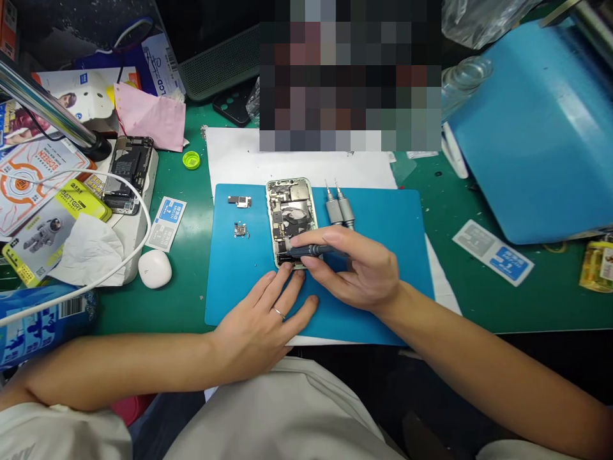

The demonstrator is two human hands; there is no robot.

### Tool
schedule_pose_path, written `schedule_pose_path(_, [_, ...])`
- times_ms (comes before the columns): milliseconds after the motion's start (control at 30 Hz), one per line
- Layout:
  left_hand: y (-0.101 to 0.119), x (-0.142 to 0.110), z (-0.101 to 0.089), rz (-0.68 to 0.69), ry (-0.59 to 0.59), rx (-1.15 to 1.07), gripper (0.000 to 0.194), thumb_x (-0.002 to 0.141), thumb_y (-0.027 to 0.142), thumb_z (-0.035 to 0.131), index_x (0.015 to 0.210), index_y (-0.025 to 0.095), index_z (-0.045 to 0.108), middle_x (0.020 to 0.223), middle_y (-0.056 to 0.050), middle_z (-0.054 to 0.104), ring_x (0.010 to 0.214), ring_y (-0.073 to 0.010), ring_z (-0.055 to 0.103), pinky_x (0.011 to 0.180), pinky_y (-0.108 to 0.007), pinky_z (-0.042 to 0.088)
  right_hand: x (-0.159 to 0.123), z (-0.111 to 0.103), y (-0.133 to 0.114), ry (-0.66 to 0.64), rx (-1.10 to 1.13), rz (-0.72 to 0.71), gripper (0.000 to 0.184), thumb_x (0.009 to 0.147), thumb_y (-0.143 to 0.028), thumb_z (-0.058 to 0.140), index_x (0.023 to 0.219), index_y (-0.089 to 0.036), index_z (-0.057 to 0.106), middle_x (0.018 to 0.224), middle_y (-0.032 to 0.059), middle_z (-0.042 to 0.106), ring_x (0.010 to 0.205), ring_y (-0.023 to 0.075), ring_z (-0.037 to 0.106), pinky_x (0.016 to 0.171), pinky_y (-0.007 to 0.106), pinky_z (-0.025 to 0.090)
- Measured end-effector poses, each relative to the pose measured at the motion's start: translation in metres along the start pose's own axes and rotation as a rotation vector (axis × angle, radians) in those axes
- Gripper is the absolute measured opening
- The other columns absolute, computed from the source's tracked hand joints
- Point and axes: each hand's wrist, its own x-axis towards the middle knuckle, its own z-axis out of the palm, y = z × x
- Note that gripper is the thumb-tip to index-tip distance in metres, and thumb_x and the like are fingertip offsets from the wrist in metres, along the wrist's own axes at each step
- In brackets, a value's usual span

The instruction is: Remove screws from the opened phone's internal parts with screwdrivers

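Note:
An opened phone [292,217] with bare inner parts lies upright on the blue mat [383,287]. My left hand [268,313] rests flat at its bottom edge, fingers stretched out and fingertips touching the frame or just beside it. Between thumb and index finger, my right hand [357,265] pinches a dark screwdriver [313,250]; it lies low over the phone's lower part, and its tip is hard to make out. Two grey screwdrivers [340,207] lie right of the phone. On its left are a small metal bracket [239,202] and a small part with loose screws [240,230].
Boxes, a crumpled tissue [90,249], a white cable and another opened phone [127,174] crowd the left. A white earbud case [154,268] sits near the mat. To the right are a label card [493,252] and a large blue sheet [541,134]. A blurred patch hides the back.

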Motion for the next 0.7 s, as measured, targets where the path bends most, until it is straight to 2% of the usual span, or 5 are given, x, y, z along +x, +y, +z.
schedule_pose_path(233, [-0.002,0.001,0.001,0.020,0.004,-0.036,0.086,0.092,0.051,0.070,0.154,0.004,0.034,0.161,-0.034,0.034,0.155,-0.0473,0.027,0.123,-0.053,0.027,0.004,-0.001,0.000,-0.024,-0.053,-0.056,0.075,0.094,-0.007,0.065,0.159,-0.027,0.034,0.108,0.0080,0.080,0.090,0.0212,0.080,0.075,0.034,0.070])
schedule_pose_path(333, [-0.002,0.001,0.001,0.019,0.000,-0.040,0.086,0.092,0.051,0.070,0.154,0.003,0.034,0.161,-0.034,0.034,0.155,-0.0477,0.028,0.123,-0.053,0.028,0.005,0.000,0.001,-0.027,-0.055,-0.076,0.073,0.095,-0.008,0.064,0.159,-0.028,0.034,0.107,0.0073,0.080,0.090,0.0212,0.080,0.075,0.035,0.070])
schedule_pose_path(467, [-0.001,0.000,0.001,0.018,0.002,-0.028,0.089,0.091,0.052,0.070,0.154,0.002,0.032,0.159,-0.035,0.036,0.153,-0.0478,0.031,0.123,-0.053,0.029,0.007,0.001,-0.002,-0.036,-0.068,-0.175,0.070,0.093,-0.005,0.064,0.156,-0.020,0.037,0.100,0.0081,0.079,0.091,0.0205,0.079,0.079,0.035,0.069])
schedule_pose_path(567, [-0.001,-0.001,0.003,0.006,0.008,-0.016,0.092,0.091,0.054,0.069,0.156,0.001,0.030,0.159,-0.034,0.038,0.151,-0.0471,0.035,0.121,-0.052,0.032,0.009,0.000,-0.005,-0.087,-0.084,-0.246,0.054,0.095,-0.007,0.061,0.146,-0.018,0.045,0.100,0.0097,0.078,0.096,0.0203,0.078,0.082,0.037,0.069])
schedule_pose_path(700, [-0.001,-0.002,0.007,0.008,0.015,-0.013,0.094,0.093,0.055,0.066,0.159,0.001,0.026,0.157,-0.032,0.041,0.148,-0.0440,0.042,0.123,-0.052,0.029,0.013,-0.003,-0.008,-0.157,-0.135,-0.321,0.028,0.096,-0.008,0.058,0.122,-0.019,0.057,0.099,0.0110,0.078,0.100,0.0210,0.077,0.081,0.038,0.070])
